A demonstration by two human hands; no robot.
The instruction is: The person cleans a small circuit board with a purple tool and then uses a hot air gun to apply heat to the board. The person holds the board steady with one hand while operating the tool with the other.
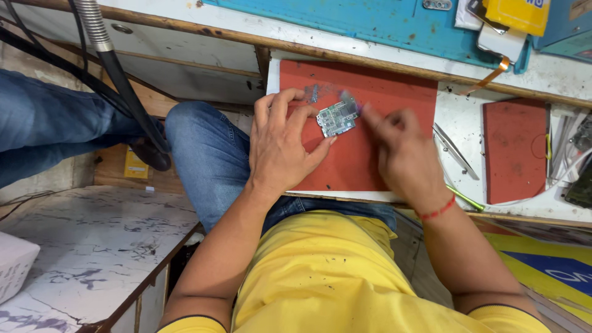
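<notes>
Yellow shirt fabric (333,277) fills the bottom of the view, closest to the lens, with blue-jeaned knees (203,148) above it on the left beside a black hose (129,92) with a metal gooseneck. Moving right, the left hand (283,145) lies palm down on a red work mat (370,92), fingers spread fairly wide, its fingertips pinning the left edge of a small circuit board (337,118). That board lies flat on the mat between the two hands, its long axis tilted, running from lower left up to upper right. At its right end the right hand (401,151), blurred, has its fingers bunched narrow, the tips at the board's upper right corner; whether they pinch a tool I cannot tell. A red thread band (436,211) circles that wrist. Further right, metal tweezers (455,151) rest on the white bench, then a second, smaller red mat (515,151), and a tangle of white cables (570,154) at the edge.
</notes>
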